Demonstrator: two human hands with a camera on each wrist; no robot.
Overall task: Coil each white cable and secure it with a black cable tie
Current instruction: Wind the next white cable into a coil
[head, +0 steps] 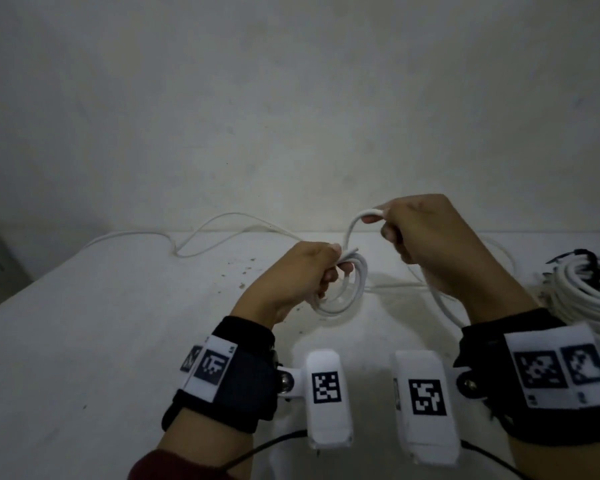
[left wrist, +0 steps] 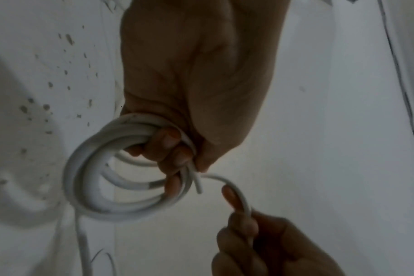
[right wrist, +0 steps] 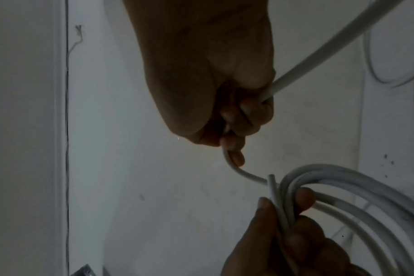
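Several loops are clamped in left hand [head: 300,271]; white cable [head: 222,233] is fed by right hand [head: 426,233], fist closed on it; slack, tie remaining; finished coil [head: 589,292] w/ black cable tie [head: 587,263] at right.

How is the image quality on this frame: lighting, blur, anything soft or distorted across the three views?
Head view: dim, edges vignetted, wide-angle bend; left hand and right hand readable. Left wrist view: murky; the coil is soft with motion blur. Right wrist view: darkest; the hand is nearly a silhouette, the white cable blurred.

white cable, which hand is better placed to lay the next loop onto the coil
Right. The right hand already grips the free run of white cable just above the coil, while the left hand is occupied clamping the coil's loops.
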